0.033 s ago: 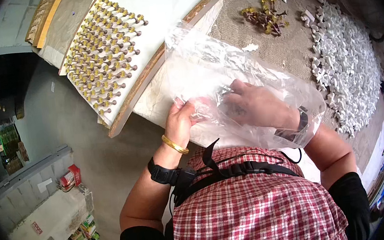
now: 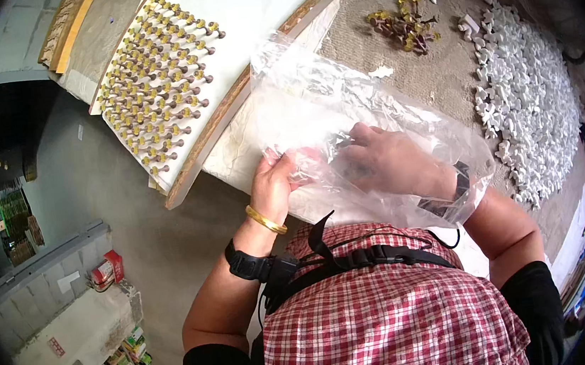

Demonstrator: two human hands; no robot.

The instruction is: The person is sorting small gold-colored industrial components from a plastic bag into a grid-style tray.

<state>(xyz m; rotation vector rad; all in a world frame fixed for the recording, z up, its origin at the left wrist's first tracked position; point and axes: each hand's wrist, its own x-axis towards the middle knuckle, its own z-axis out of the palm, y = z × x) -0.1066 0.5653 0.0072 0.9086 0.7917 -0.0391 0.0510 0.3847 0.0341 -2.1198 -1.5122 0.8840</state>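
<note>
A clear plastic bag [image 2: 362, 97] lies loosely over the near edge of the table, glare hiding much of its inside. My left hand [image 2: 277, 180] is closed on the bag's left part, pinching the film between thumb and fingers. Inside the bag, up to the wrist, is my right hand [image 2: 401, 160], back upward. Its fingers are bent and pressed together; the film and reflections hide what their tips hold. Something pinkish shows through the plastic beside my left fingers, too blurred to name.
A white board [image 2: 239, 17] on the left bears rows of small yellow-and-brown pieces [image 2: 154, 90]. A small heap of similar pieces [image 2: 408, 26] sits on the rough tabletop [image 2: 356, 40]. Many white pieces [image 2: 526, 101] are spread at the right. A red fire extinguisher [image 2: 107, 270] stands lower left.
The loose edge of the plastic bag by my right wrist has shifted slightly. Both hands stay in nearly the same place.
</note>
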